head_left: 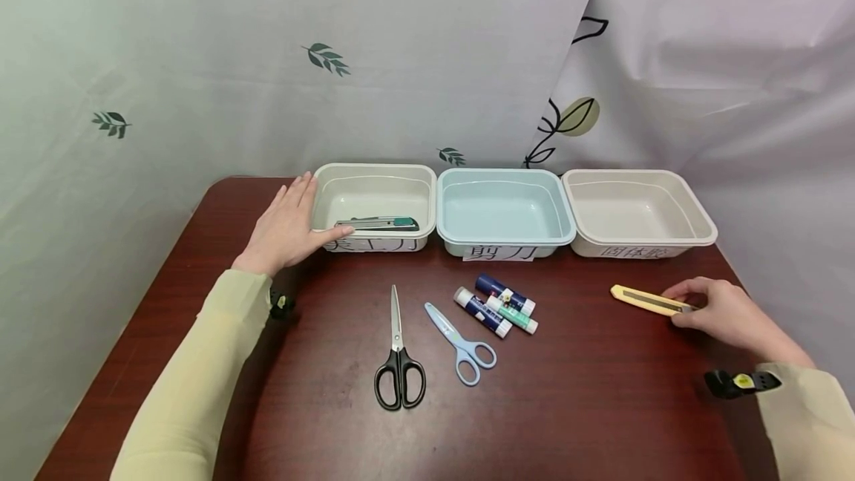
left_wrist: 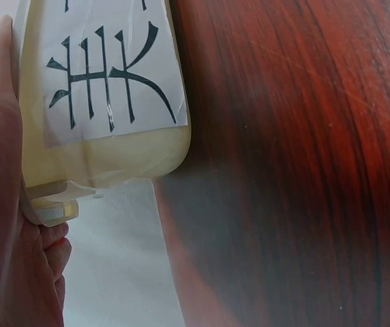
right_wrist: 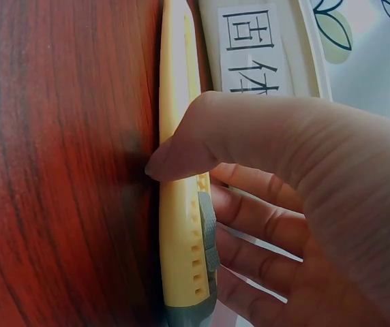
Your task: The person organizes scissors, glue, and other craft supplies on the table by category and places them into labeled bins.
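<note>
My right hand (head_left: 724,314) pinches a yellow utility knife (head_left: 644,300) by its rear part, between thumb and fingers. In the right wrist view the thumb lies across the knife's yellow body (right_wrist: 181,238), beside its grey slider (right_wrist: 207,221). My left hand (head_left: 286,225) rests at the left corner of a cream bin (head_left: 430,203), its fingers extended along the side and the thumb over the front rim. Inside that bin lies a utility knife with a green end (head_left: 401,223). The left wrist view shows the bin's paper label (left_wrist: 113,75) close up.
A light blue bin (head_left: 508,240) and another cream bin (head_left: 637,237) continue the row to the right. On the brown table (head_left: 534,421) lie black-handled scissors (head_left: 398,362), light blue scissors (head_left: 461,344) and several glue sticks (head_left: 482,312). A patterned curtain (head_left: 427,58) hangs behind.
</note>
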Demonstrator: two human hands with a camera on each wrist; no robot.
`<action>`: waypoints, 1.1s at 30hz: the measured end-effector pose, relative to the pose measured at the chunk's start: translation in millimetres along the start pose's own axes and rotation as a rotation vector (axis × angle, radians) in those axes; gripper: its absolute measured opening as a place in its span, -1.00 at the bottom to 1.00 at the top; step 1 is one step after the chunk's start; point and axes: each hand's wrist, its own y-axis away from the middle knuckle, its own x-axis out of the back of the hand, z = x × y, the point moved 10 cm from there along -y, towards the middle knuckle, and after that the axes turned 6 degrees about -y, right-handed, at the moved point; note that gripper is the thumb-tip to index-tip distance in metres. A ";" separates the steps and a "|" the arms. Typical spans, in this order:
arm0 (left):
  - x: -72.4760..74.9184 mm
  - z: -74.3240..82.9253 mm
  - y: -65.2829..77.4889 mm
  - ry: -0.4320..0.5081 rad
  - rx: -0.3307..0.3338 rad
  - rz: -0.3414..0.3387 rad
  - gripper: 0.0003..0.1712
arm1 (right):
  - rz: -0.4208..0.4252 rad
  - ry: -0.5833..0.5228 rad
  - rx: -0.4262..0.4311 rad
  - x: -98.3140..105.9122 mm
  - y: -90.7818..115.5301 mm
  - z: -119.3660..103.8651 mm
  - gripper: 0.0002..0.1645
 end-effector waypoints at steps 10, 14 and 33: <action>0.4 0.0 -0.6 -0.009 -0.004 0.002 0.40 | 0.000 0.010 0.006 2.0 -2.9 0.0 -0.65; 0.0 0.2 -0.3 -0.013 -0.003 -0.002 0.41 | -0.003 0.029 0.005 3.1 -4.2 -2.2 -0.64; 0.1 3.3 1.4 -0.017 -0.016 -0.030 0.38 | 0.023 0.041 0.010 4.6 -5.6 -5.8 -0.63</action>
